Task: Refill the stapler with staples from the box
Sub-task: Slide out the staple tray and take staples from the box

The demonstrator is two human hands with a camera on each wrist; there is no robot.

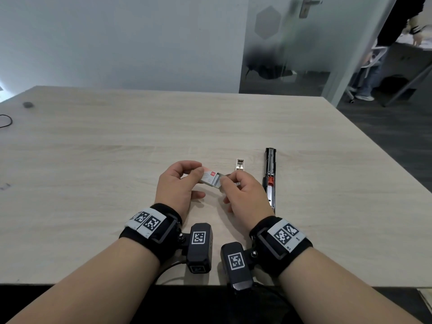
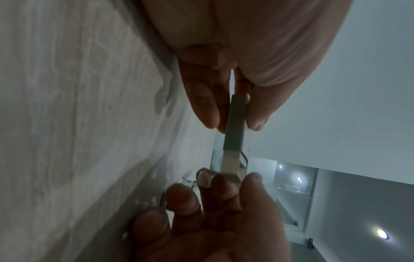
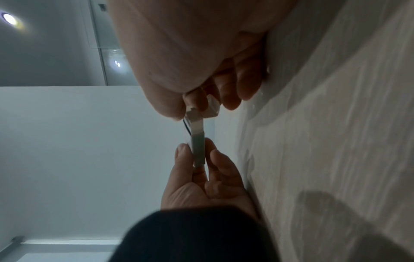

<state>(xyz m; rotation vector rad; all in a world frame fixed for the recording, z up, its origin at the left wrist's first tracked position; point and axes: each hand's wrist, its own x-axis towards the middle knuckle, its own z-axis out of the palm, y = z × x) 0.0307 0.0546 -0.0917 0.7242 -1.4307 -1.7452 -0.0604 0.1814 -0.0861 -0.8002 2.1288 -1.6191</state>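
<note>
A small white staple box point(image 1: 208, 179) with a red label is held just above the wooden table point(image 1: 117, 148). My left hand point(image 1: 199, 172) pinches its outer sleeve point(image 2: 235, 122) between thumb and fingers. My right hand point(image 1: 226, 180) pinches the end of the inner tray point(image 2: 230, 162), which sticks partly out of the sleeve point(image 3: 199, 152) to the right. The tray point(image 3: 196, 124) shows pale in the right wrist view. The black stapler point(image 1: 270, 178) lies opened out flat to the right of my right hand, with its red pusher and metal channel exposed.
A small shiny metal piece point(image 1: 240, 164) lies on the table between the box and the stapler. A black cable point(image 1: 5, 120) loops at the far left edge. Beyond the table's right side another person stands by a glass partition point(image 1: 292, 43).
</note>
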